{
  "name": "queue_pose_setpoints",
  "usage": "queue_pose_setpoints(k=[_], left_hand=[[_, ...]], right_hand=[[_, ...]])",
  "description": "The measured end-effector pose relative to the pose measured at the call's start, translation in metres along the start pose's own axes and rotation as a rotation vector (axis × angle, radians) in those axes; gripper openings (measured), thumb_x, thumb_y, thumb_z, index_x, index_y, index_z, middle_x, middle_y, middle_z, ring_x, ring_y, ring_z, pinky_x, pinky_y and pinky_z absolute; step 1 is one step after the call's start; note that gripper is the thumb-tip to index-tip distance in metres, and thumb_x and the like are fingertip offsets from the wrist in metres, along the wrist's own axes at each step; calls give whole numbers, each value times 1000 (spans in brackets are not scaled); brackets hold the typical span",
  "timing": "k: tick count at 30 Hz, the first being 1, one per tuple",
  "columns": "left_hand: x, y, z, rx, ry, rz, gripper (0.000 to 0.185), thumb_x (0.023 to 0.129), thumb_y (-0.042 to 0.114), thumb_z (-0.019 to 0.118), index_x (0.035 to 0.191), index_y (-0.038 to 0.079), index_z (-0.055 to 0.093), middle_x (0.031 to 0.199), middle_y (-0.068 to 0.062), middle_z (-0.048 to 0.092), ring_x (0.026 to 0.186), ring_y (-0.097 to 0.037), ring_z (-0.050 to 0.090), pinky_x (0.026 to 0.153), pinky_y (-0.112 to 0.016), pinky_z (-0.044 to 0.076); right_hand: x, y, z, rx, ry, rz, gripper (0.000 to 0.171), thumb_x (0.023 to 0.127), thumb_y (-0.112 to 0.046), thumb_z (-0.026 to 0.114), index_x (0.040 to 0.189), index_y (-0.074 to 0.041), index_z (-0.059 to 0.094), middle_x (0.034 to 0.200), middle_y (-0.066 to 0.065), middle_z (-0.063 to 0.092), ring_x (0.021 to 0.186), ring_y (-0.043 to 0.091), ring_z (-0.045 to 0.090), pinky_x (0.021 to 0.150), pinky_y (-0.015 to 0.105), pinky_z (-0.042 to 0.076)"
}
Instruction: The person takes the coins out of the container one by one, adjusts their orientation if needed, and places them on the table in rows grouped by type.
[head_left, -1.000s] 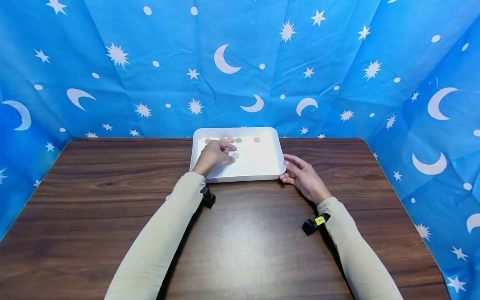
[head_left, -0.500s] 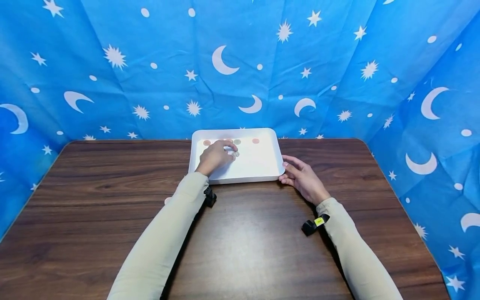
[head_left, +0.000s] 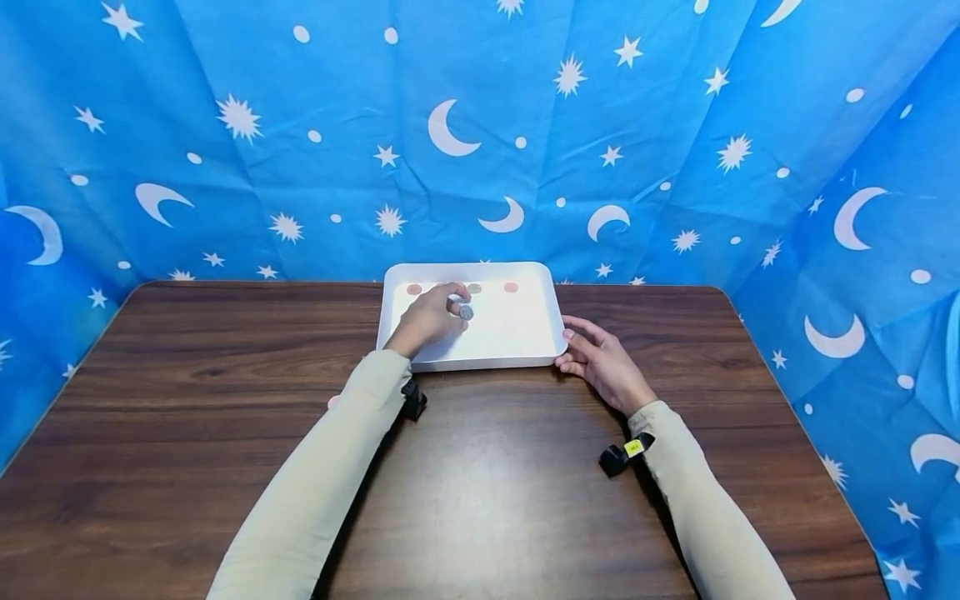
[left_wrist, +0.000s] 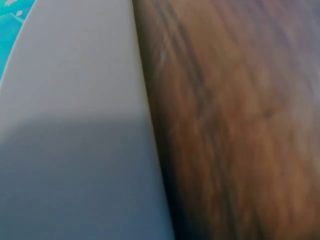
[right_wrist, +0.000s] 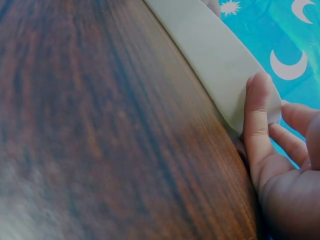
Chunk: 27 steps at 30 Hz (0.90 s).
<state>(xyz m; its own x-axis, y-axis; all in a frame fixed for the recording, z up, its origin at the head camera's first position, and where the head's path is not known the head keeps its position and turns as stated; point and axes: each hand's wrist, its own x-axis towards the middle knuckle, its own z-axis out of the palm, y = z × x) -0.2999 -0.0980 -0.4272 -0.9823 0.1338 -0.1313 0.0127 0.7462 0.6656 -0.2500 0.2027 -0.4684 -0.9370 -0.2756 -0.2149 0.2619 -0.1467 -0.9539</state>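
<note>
A shallow white tray [head_left: 517,333] stands at the far edge of the table. My left hand [head_left: 429,317] is over its left half, pinching a silvery coin [head_left: 466,312] at the fingertips. Along the tray's back lie a copper coin [head_left: 414,289] at the left, a greyish coin [head_left: 475,288] near the middle and another copper coin [head_left: 511,287] to the right; more are partly behind my left hand. My right hand [head_left: 603,362] grips the tray's front right corner. In the right wrist view, its thumb [right_wrist: 257,107] presses the tray's front wall [right_wrist: 215,60] while other fingers reach round the side.
The brown wooden table [head_left: 480,483] reaches toward me. A small pale pinkish disc [head_left: 333,402] peeks out beside my left sleeve [head_left: 315,483]. A blue cloth [head_left: 337,100] with moons and stars hangs right behind the tray and along the right side.
The silvery coin at my left fingertips has tilted up and looks darker, held by the thumb and a finger. My right hand stays on the tray corner; the head view shifts slightly.
</note>
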Motion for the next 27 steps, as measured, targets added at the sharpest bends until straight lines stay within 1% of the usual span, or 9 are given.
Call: queue_pose_setpoints(k=[2,5,9,11,14,17,20,25,27], left_hand=[[1,-3,-2,-30,-26,22,36,96,3,72,130,13,69,112,-8,63,97,-26,55,88,-41,42],[1,-4,-3,-47,-38,31,34,96,-1,71,128,11,74,116,-10,65,103,-26,57,94,-44,44],[2,-7,-1,-25,-29,30,30,97,1,71,124,13,77,115,-9,68,104,-25,59,93,-43,45],[1,-8,-3,-21,-31,60,29,97,1,71,124,11,77,114,-10,67,103,-25,59,93,-42,45],[-1,-11,-7,-38,-54,134,30,97,-1,70,125,6,75,114,-13,66,103,-26,59,92,-41,47],[-7,-14,-16,-75,-93,190,30,98,2,72,127,5,75,119,-14,67,103,-25,59,90,-37,49],[-14,-18,-28,-122,-125,216,32,98,5,75,130,6,74,120,-13,67,101,-25,60,87,-33,49],[-32,-21,-52,-186,-151,212,35,97,8,77,131,8,73,110,-11,69,95,-26,62,80,-33,53],[-41,-24,-61,-197,-167,216,35,97,8,77,132,7,71,109,-11,71,94,-25,64,81,-35,56]], right_hand=[[0,0,0,-3,-6,4,51,113,-20,51,161,-8,40,119,17,59,81,15,70,80,26,60],[0,-1,0,-9,-5,1,51,113,-20,51,161,-8,40,119,17,59,82,15,70,80,25,60],[0,-1,0,-13,-3,1,50,113,-19,50,161,-8,40,117,16,59,82,14,70,79,25,60],[1,0,0,-12,-2,0,50,113,-20,51,161,-8,40,117,16,59,82,14,70,79,25,60],[0,0,1,-7,0,1,50,113,-20,51,161,-9,41,118,17,59,82,14,70,79,25,60],[-2,1,1,-8,0,16,50,113,-20,51,161,-9,40,119,17,59,82,15,70,80,25,60],[-3,1,0,-8,5,27,50,113,-19,51,161,-9,40,120,18,59,81,15,70,80,26,60],[-1,-1,0,-5,8,11,50,113,-19,52,161,-8,41,125,24,57,81,14,70,79,25,60],[0,-1,0,-4,4,8,50,113,-19,52,161,-8,41,125,24,56,81,14,70,79,25,60]])
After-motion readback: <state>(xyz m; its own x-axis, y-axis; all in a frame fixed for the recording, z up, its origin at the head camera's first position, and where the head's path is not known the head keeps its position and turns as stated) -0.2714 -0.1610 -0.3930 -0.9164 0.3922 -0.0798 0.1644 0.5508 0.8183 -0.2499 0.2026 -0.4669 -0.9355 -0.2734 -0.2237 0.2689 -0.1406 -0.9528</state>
